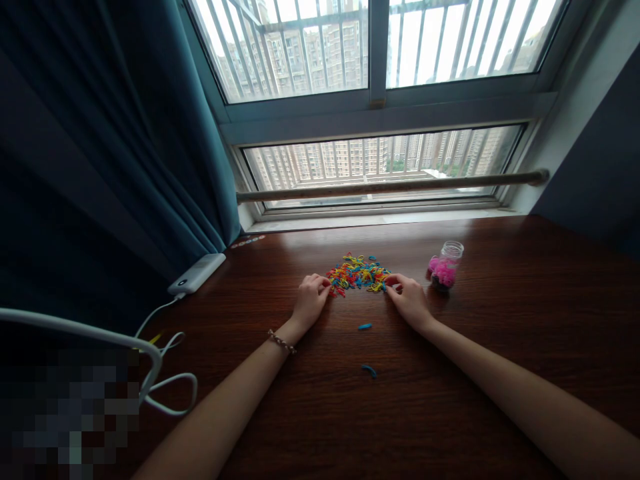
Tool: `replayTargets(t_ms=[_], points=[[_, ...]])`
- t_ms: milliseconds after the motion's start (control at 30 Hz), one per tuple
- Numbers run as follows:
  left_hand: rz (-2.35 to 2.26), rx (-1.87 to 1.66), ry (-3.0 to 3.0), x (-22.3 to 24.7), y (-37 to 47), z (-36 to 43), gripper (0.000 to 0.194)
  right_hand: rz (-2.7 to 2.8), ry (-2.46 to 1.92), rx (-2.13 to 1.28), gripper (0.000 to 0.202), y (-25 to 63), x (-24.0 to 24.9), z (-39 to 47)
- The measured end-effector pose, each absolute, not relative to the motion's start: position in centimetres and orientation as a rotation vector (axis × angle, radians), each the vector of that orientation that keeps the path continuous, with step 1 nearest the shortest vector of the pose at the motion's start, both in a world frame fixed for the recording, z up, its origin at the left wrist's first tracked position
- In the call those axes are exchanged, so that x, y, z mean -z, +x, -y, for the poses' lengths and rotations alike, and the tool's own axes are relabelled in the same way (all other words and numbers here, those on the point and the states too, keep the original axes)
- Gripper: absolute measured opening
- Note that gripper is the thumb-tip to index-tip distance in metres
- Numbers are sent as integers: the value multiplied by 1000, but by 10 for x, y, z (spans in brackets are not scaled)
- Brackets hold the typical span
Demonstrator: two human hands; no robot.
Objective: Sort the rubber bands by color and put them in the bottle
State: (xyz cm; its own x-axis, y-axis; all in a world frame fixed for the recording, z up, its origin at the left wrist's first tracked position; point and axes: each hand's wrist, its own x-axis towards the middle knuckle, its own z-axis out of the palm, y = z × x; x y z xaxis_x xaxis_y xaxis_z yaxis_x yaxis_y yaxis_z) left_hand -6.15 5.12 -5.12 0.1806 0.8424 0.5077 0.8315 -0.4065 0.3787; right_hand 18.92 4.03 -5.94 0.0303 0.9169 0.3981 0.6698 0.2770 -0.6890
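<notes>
A pile of small red, yellow and blue loops (357, 272), which look like rubber bands or paper clips, lies on the brown wooden table (320, 420). My left hand (311, 297) rests at the pile's left edge, its fingers curled together against the pieces. At the right edge is my right hand (409, 300), thumb and forefinger brought close together by a bit of blue. What either hand's fingertips hold, if anything, is too small to make out. Between my forearms lie a straight blue piece (365, 327) and, nearer to me, a curved blue piece (369, 371).
An open clear jar (453, 252) stands right of the pile, with fluffy pink stuff (443, 271) at it. On the left are a white power strip or power bank (197, 274) and a looped white cable (173, 380). A curtain (150, 120) and a barred window (310, 53) border the table.
</notes>
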Motion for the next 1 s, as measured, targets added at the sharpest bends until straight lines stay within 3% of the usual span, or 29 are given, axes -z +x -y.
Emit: replayTargets(t_ms=[300,600,1000], points=[[-1390,-1206,2473,43,-51,-39,13,1714,-1467,-331,21,189,61,-40],[-740,-671,2898,27,-22,-1,21,1817,-1478,-262,20,190,62,-41],[-1412,-1042,2730,38,-38,-25,19,1610,-1284,-403,14,186,52,-34]])
